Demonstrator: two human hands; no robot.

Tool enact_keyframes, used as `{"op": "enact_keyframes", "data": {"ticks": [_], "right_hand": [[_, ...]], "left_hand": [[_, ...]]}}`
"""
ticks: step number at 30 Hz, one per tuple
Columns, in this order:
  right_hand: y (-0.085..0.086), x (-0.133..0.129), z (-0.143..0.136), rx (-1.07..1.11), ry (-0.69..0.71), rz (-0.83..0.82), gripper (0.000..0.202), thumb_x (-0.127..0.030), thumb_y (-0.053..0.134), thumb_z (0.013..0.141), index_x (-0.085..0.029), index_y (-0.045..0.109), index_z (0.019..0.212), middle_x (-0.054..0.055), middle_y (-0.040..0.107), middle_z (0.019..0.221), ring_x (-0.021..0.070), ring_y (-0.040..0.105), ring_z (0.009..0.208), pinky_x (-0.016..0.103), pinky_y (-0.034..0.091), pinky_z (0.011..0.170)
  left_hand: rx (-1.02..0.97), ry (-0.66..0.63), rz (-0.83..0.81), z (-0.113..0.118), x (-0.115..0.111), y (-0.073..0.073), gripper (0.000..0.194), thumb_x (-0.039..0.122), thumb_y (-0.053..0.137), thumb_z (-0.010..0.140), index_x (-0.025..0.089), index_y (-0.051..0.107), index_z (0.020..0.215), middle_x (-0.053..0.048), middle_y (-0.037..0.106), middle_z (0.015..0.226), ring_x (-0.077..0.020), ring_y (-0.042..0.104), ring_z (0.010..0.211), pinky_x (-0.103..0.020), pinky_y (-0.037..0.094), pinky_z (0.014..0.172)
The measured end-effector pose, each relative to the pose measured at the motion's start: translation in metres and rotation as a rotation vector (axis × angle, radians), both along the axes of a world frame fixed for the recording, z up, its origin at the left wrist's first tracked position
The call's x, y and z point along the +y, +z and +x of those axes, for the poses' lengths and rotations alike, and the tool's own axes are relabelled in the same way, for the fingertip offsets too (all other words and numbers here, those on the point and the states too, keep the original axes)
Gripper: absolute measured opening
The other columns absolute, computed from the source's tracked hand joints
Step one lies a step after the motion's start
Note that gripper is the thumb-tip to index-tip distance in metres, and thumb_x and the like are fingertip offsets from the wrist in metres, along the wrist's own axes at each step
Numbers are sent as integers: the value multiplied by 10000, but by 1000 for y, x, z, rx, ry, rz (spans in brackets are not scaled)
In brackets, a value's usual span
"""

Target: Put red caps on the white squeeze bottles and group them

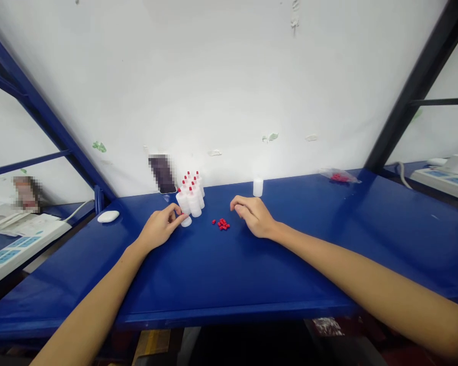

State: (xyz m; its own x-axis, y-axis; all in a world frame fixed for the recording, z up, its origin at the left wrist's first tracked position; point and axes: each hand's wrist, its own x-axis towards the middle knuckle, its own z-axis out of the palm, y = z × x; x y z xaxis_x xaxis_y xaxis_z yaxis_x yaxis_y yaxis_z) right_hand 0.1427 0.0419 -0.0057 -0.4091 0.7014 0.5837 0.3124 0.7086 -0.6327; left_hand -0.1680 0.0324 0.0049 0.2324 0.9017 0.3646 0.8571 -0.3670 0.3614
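Observation:
My left hand [162, 223] pinches a small white plastic bottle [187, 222] near its top, beside a cluster of similar bottles [195, 204] with red caps. The fingers cover the top of the held bottle. My right hand [254, 216] hovers over the table, its fingers curled in; whether anything is inside them is hidden. Between the hands lies a small heap of loose red caps [224, 224], with one cap [213, 221] slightly apart on the left. Behind my right hand a white bottle [258, 187] stands alone near the wall, with no red cap visible on it.
The blue table [213, 274] meets a white wall. A dark phone [163, 174] leans there, left of the bottles. Near the left post lies a white oval object [108, 216]. A clear bag with red pieces [339, 176] rests at the back right. Blue frame posts [80, 157] flank the table.

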Motion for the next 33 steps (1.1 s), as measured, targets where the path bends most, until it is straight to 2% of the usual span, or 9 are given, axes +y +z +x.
{"op": "enact_keyframes", "data": {"ticks": [3,5,9,12,16,22,26,29,33], "right_hand": [[-5,9,-2,58,69,-153,388,-306,285,947,-187,608,767,-12,519,582,148,494,573,282,371,615],[-6,14,-3,102,83,-242,388,-303,296,934,-183,604,730,-10,515,565,147,486,556,282,373,604],[-3,18,-3,118,92,-332,363,-296,332,912,-178,623,729,8,579,625,154,504,600,289,373,624],[1,18,-1,12,35,-311,429,-308,306,936,-185,651,713,35,659,773,195,554,791,336,381,787],[4,21,3,-126,-100,-240,552,-366,269,977,-199,641,604,60,659,863,248,491,947,403,321,908],[-1,22,0,-115,-134,-179,515,-354,344,967,-188,524,514,43,592,709,180,527,722,340,353,757],[-5,18,-4,-88,-45,-133,483,-373,359,968,-182,548,567,26,597,657,154,541,651,305,370,698],[-8,18,-8,-10,35,-203,448,-445,382,975,-191,523,633,-8,565,571,131,520,541,276,387,610],[-9,22,-9,236,19,-407,453,-549,398,951,-214,450,651,-45,479,487,112,462,400,250,357,450]], "left_hand": [[-98,42,201,10,-11,2,248,431,480,952,200,514,1035,82,456,557,-120,437,487,-235,336,553],[-77,-42,244,25,-19,1,228,378,457,963,194,521,1083,78,454,576,-112,438,486,-231,346,557],[112,-273,37,60,-26,-4,325,359,474,962,212,556,1239,40,557,639,-136,519,543,-245,363,568],[92,-250,-43,75,-23,-8,395,372,484,965,196,565,1309,9,606,656,-166,561,567,-261,378,568],[82,-242,-36,77,-18,-12,335,341,470,976,196,663,1207,-50,685,778,-195,623,667,-283,433,649],[95,-232,10,74,-16,-16,244,301,501,955,199,719,997,-63,657,831,-178,603,692,-282,440,655],[-97,-220,26,83,-19,-12,181,315,579,908,199,702,971,-21,628,779,-140,555,628,-262,433,618],[-314,-223,17,102,-17,-3,166,308,609,882,193,680,978,-16,673,839,-125,581,646,-256,466,647],[-509,-238,-14,130,1,7,164,310,630,852,174,666,937,-41,705,943,-134,632,709,-248,494,648]]}}
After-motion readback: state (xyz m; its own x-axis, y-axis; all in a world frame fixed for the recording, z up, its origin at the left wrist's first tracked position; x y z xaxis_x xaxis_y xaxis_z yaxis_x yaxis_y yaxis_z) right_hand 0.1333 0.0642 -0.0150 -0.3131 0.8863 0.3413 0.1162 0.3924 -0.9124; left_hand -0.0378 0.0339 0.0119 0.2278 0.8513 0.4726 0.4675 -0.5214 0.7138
